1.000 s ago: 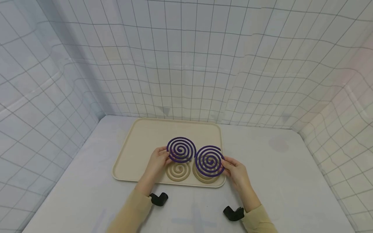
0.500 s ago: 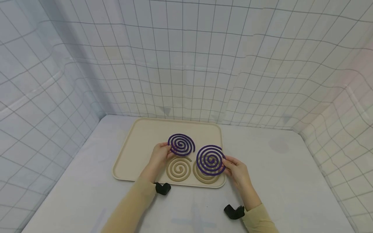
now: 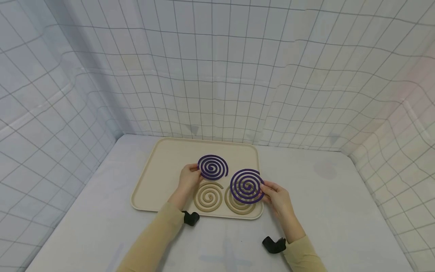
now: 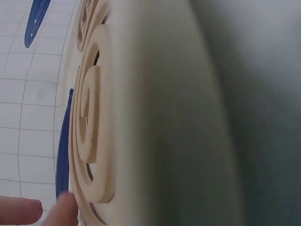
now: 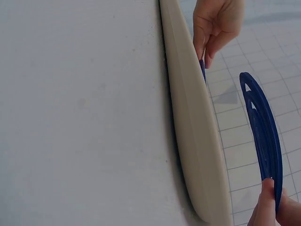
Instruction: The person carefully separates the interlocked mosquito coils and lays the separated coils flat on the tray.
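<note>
My left hand [image 3: 189,176] pinches the left edge of a purple mosquito coil [image 3: 211,168] between thumb and fingers, tilted low over the tray [image 3: 166,166]. A second purple mosquito coil [image 3: 249,186] is gripped at its right edge by my right hand [image 3: 278,196] and stands up off the tray in the right wrist view. Just nearer than the left purple coil lies a tan coil [image 3: 209,197] on the tray. Another tan coil [image 3: 238,210] sits to its right, partly covered by the right purple coil. Blurred left fingertips [image 4: 21,210] show in the left wrist view.
The cream tray has a raised rim and lies on a white-covered table [image 3: 306,196]. White sheeting with a grid pattern [image 3: 217,75] hangs behind the table and along both sides. Black wrist devices [image 3: 274,245] sit below both forearms.
My left hand has moved its purple coil away from me and tilted it flatter, uncovering more of the left tan coil. The right coil has shifted slightly right.
</note>
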Motion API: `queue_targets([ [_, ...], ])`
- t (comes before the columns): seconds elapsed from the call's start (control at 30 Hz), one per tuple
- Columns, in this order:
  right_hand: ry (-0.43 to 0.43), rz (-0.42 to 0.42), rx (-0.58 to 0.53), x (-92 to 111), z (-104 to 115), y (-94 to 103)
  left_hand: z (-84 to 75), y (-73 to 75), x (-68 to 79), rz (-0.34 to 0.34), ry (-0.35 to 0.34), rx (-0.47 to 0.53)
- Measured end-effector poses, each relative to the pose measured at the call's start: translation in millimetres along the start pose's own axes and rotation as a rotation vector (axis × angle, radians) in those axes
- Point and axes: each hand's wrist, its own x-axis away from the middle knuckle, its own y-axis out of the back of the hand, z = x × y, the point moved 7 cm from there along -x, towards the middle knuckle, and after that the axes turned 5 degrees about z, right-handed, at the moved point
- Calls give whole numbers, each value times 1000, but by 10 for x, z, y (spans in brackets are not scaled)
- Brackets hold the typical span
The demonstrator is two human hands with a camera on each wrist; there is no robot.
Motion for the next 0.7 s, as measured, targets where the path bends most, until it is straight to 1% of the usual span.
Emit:
queue_targets([
  [0.1, 0, -6, 4, -23, -2, 23, -46, 5, 19, -27, -36, -166],
  [0.2, 4, -14, 17, -47, 3, 46, -93, -7, 47, -44, -82, -263],
  [0.3, 8, -18, 34, -68, 21, 55, -154, -51, 94, -43, -149, -311],
  [0.43, 12, -20, 51, -97, 47, 64, -226, -180, 180, 2, -218, -381],
  [0.57, 21, -26, 68, -146, 82, 62, -244, -326, 233, 68, -243, -402],
  [0.7, 32, -32, 97, -208, 136, 49, -240, -403, 271, 89, -254, -413],
])
